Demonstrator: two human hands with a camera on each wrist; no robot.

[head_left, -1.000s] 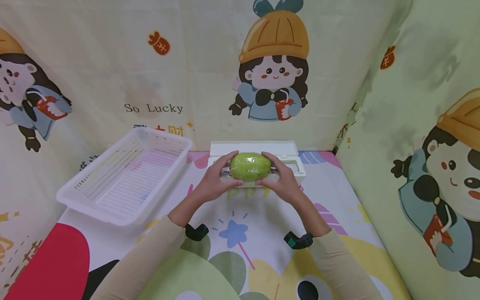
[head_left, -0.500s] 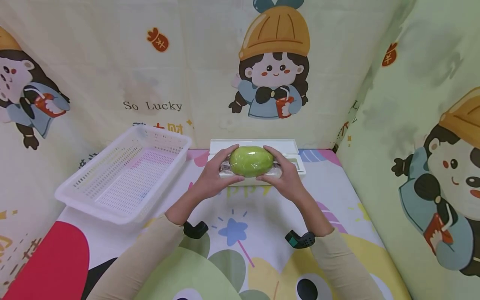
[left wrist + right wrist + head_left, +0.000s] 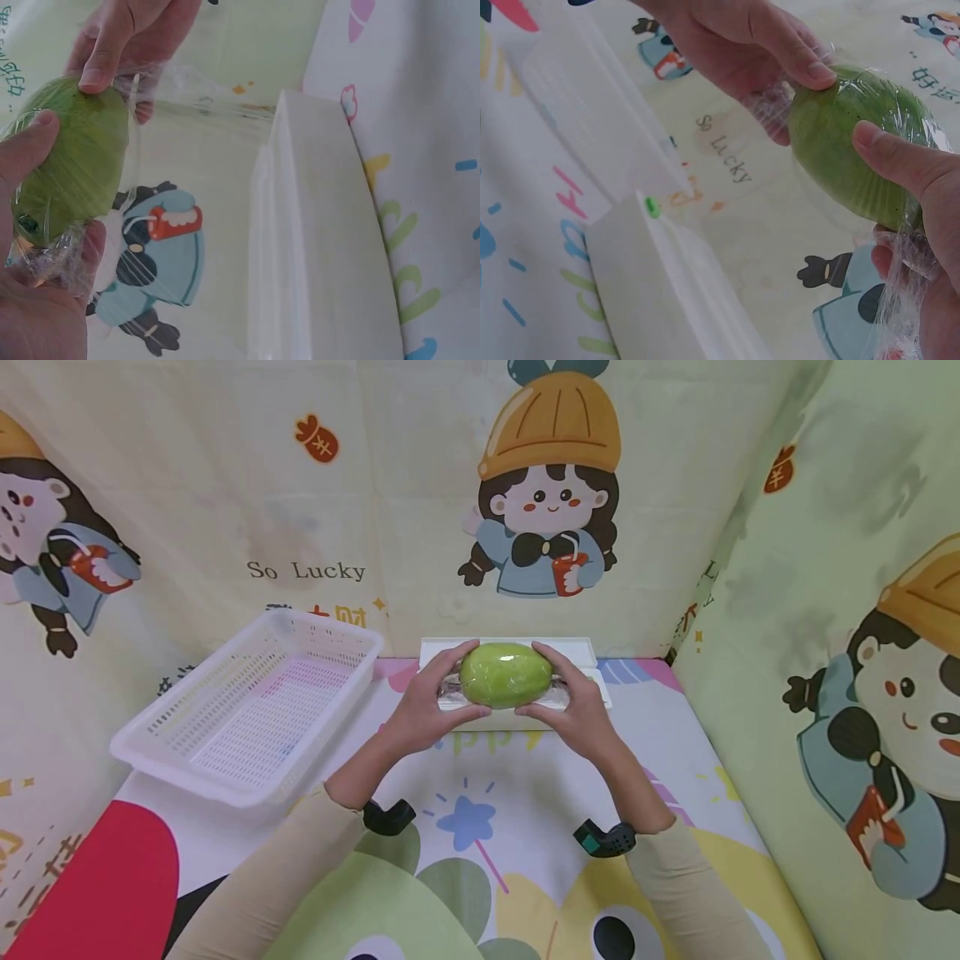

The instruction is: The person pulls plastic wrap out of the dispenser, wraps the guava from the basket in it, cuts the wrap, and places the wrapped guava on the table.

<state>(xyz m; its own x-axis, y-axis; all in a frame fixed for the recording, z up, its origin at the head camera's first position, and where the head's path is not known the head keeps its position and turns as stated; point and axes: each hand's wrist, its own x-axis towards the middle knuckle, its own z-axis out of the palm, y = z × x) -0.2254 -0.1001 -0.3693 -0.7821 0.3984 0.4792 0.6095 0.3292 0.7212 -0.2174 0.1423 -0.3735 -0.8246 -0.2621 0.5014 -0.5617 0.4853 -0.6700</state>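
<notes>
A green oval fruit point(image 3: 506, 675) is gripped by left hand point(image 3: 418, 710) and right hand point(image 3: 577, 710) — apparently being wrapped in clear plastic film point(image 3: 61, 261), whose loose ends likely need tucking.

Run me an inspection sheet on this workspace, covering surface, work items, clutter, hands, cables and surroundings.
Surface: tablecloth, white, printed with colourful cartoon shapes.
Job's things: green fruit wrapped in clear film, held off the table; film stretches toward the white box, whose lid is raised.
Clutter: white perforated basket, off to the left.
Left hand: grips one end of the fruit.
Right hand: grips the other end.
Cables: nothing seen.
Surroundings: pale backdrop with cartoon figures and "So Lucky" lettering; a dark device on each wrist.
</notes>
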